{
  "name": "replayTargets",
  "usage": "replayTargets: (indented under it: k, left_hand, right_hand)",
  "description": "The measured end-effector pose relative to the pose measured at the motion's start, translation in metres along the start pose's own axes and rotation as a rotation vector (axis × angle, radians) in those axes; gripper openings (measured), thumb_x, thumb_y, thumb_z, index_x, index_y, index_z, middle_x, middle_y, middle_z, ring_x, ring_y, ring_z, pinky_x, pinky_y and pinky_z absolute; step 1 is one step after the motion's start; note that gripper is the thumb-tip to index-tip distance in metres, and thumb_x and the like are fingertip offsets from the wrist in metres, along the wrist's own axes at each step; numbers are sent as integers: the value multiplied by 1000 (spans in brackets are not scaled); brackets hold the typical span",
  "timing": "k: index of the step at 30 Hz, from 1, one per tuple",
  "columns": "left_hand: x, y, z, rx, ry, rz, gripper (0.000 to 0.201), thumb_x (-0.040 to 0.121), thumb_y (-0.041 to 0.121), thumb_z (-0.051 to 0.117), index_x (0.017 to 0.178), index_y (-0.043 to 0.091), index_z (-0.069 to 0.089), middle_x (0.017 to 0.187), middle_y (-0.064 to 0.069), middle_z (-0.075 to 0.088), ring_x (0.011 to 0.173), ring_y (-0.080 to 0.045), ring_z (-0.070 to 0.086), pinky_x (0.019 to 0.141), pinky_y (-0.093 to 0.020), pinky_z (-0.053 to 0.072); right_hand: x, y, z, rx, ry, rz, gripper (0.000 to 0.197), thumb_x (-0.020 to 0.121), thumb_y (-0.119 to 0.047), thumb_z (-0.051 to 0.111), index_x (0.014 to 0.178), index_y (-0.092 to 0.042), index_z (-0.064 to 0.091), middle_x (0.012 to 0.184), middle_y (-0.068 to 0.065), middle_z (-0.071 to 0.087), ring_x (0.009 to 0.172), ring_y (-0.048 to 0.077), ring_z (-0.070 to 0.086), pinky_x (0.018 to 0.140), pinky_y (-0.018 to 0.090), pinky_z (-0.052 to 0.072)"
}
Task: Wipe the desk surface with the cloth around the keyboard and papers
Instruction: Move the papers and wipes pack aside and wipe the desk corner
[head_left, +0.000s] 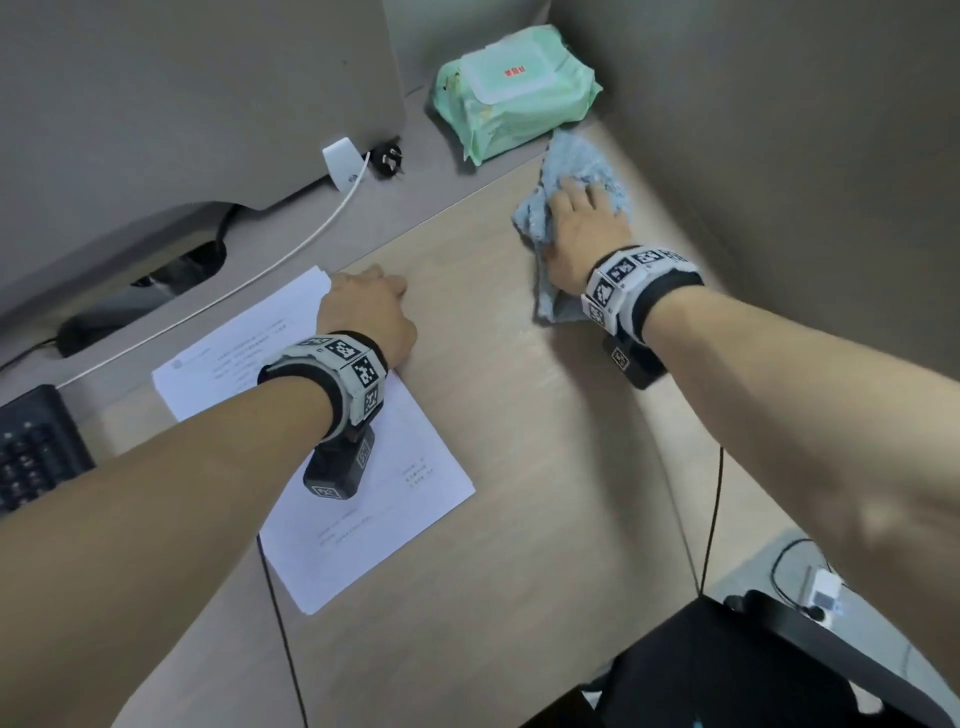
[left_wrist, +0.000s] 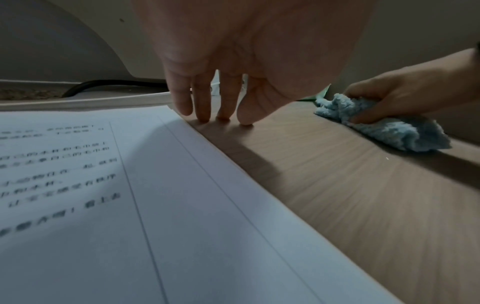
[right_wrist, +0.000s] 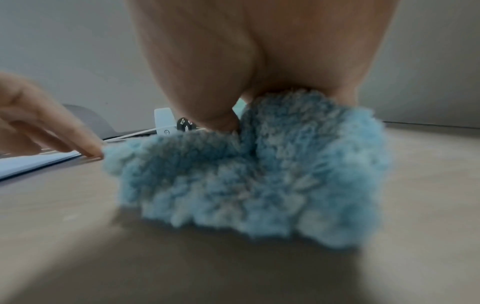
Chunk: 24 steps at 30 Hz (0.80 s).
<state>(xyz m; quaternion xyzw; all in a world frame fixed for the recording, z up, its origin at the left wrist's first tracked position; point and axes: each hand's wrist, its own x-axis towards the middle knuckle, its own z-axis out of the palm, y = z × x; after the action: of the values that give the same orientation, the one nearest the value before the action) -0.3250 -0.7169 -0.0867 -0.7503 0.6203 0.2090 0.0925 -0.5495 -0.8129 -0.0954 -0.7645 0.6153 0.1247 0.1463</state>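
Right hand gripping crumpled fluffy blue cloth on desk, left hand fingertips straight beside papers

Keyboard sits at the left edge of the head view, only its right end showing, key legends too small to read. The papers are partly covered by the left forearm and wrist, and their print is too fine to make out; in the left wrist view it is blurred. The right hand hides the middle of the cloth, fingertips out of sight. In the right wrist view the cloth's fibres are smeared and the desk in front is out of focus. Red label on the wipes pack: unreadable.
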Motion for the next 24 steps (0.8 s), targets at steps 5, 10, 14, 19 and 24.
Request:
replayTargets:
  k: [5,10,14,19,24]
  left_hand:
    - [-2,3,-3,10,8,-4,36,71,1,46,102,12,62,107,-8,55,102,-38,49,77,-42,51]
    - [-3,5,-1,-14,4,-24,38,71,1,45,103,12,61,107,-5,55,101,-36,49,79,-43,53]
    - [-4,6,2,9,1,-17,36,71,2,46,104,11,60,110,-7,54,104,-37,48,80,-42,52]
    - [-4,16,4,-33,-31,-77,49,77,6,48,126,13,51,134,-10,45,125,-37,37,95,-44,42]
    - [-5,24,10,-81,-35,-123,52,79,9,49,131,9,45,140,-12,38,132,-36,31,105,-46,36]
  right_hand:
    - [-24,-49,18,-39,-92,-341,99,78,-21,74,155,-23,12,162,6,16,149,35,10,115,63,19]
    - [-9,-3,22,22,-12,-128,76,93,-32,53,156,-21,12,164,8,11,149,37,9,117,58,19]
    - [2,45,15,57,30,161,75,93,-38,53,154,-16,16,160,16,17,145,42,16,115,58,22]
    - [-59,77,38,127,64,457,67,98,-38,44,153,-11,18,157,20,23,142,44,21,111,56,26]
    - [-89,69,47,123,16,571,73,97,-35,48,155,-9,12,159,21,15,145,44,13,113,58,23]
